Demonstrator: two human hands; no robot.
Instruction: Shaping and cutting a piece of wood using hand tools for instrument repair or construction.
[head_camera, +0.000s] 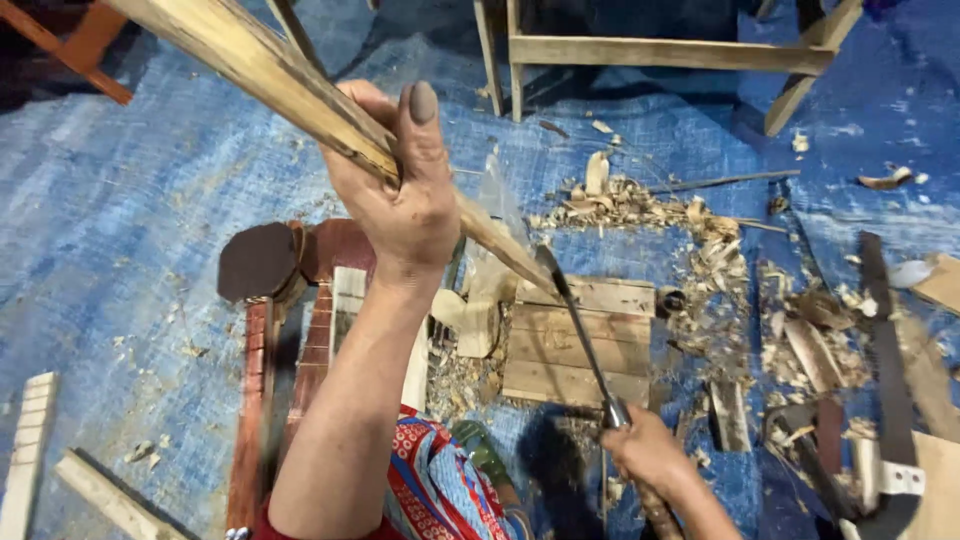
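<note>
My left hand (395, 185) is shut around a long, rough wooden stick (260, 70) that slants from the upper left down to a tapered point near a small slatted wooden board (580, 345). My right hand (650, 455) grips the handle of a long dark metal blade (575, 320), whose tip meets the stick's lower end just above the board. Pale wood shavings (640, 205) lie scattered beyond the board on the blue tarp (130, 230).
A reddish wooden piece with a dark round end (262, 262) lies left of my forearm. Pale wood strips (30, 455) sit at the lower left. A wooden frame (670, 55) stands at the top. Offcuts and dark planks (880, 340) crowd the right side.
</note>
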